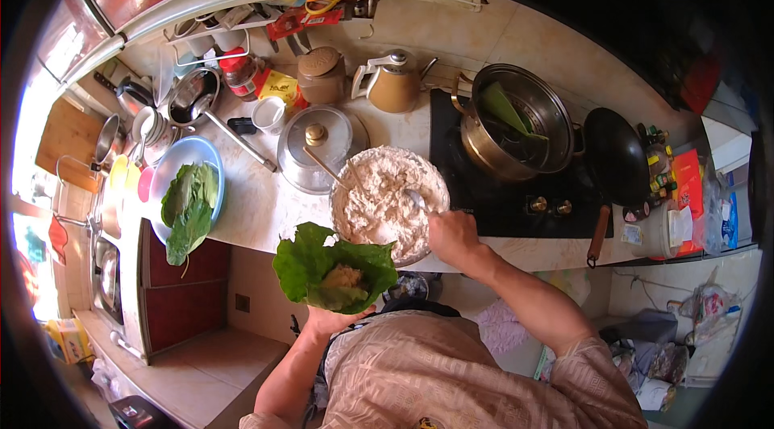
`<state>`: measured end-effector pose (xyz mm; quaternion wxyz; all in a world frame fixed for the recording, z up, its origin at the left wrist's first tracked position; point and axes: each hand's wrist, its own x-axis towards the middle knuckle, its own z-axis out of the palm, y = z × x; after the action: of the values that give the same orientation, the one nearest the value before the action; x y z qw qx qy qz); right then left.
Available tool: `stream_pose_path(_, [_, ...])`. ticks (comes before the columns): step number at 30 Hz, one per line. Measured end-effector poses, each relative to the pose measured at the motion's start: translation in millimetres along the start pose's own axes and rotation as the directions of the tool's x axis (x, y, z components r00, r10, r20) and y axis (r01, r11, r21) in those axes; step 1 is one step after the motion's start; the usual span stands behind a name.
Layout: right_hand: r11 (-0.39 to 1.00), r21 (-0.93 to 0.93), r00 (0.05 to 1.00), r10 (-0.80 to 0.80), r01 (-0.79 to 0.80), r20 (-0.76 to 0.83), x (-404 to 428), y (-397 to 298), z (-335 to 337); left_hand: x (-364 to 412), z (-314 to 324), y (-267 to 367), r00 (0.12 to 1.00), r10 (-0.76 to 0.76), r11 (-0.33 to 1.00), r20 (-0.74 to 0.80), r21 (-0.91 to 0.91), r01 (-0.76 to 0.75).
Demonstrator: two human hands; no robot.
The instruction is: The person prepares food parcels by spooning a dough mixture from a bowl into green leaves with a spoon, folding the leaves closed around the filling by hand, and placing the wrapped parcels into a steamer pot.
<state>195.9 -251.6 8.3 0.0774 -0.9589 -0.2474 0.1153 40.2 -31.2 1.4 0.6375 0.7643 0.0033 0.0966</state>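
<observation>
On my left hand [338, 319] rests a large green leaf [302, 269], cupped, with a lump of pale brown mixture [343, 276] in its middle. My right hand [455, 236] grips a spoon [416, 198] whose bowl dips into a round basin [334, 226] of pale, sticky batter or dough [378, 193]. The basin stands at the counter's front edge, just beyond the leaf. A wooden stick, perhaps a chopstick [320, 164], leans out of the mixture on the left. My left fingers are mostly hidden under the leaf.
Left on the counter, a blue basin [220, 178] holds more leaves [190, 199]. Behind the mixture lie a metal lid [329, 151], a ladle [239, 139] and a kettle [396, 87]. To the right, a steamer pot [505, 169] with folded leaves and a wok [617, 157] occupy the cooktop [502, 217].
</observation>
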Motion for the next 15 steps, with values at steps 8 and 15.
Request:
stream_pose_path(8, [0.998,0.057,0.997,-0.010,0.006,0.077,2.6,-8.1,-2.1,-14.1,-17.9,-27.9,0.982,0.086,0.962,0.170,0.243,-0.126])
stream_pose_path(15, [0.891,0.436,0.992,0.098,-0.122,0.078,21.7,25.5,17.9,-8.0,-13.8,-30.9,0.943,0.294,0.921,0.154,0.217,-0.323])
